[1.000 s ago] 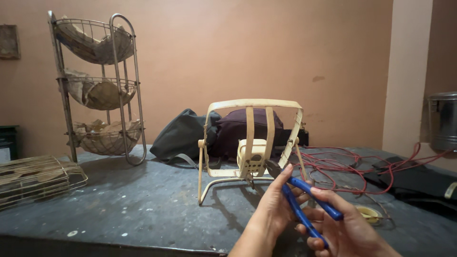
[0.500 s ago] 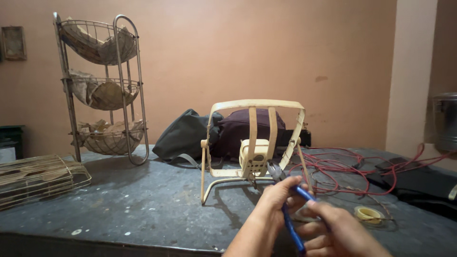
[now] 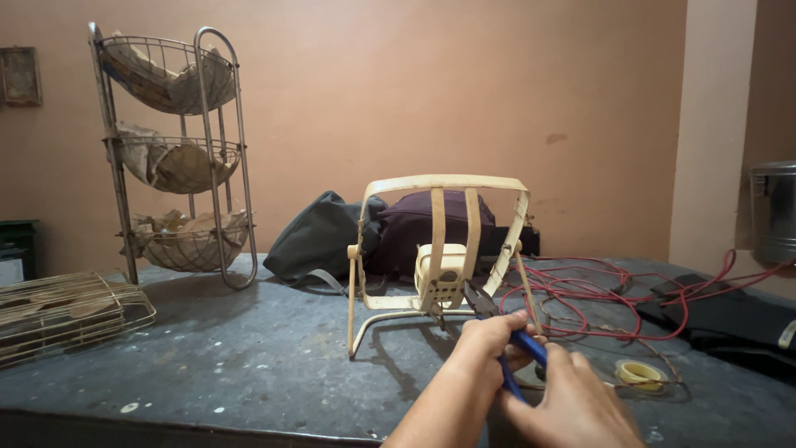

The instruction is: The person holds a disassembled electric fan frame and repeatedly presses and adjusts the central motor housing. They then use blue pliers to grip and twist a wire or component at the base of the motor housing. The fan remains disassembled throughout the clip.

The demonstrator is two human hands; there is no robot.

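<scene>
Change: blue-handled metal pliers (image 3: 507, 344) have risen to the cream plastic fan frame (image 3: 439, 249).
Left hand (image 3: 489, 340): clamped on the handles.
Right hand (image 3: 572, 398): steadies them beside it.
Meaning: the nose now meets the frame's base.

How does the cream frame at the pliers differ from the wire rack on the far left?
The cream frame is made of flat painted strips; the wire rack is thin bare metal wire and tube. The frame stands low and carries one small housing; the rack stands taller, with three baskets holding crumpled material. The frame is at the blue-handled pliers; the rack stands apart. Both rest upright on the dark table.
</scene>
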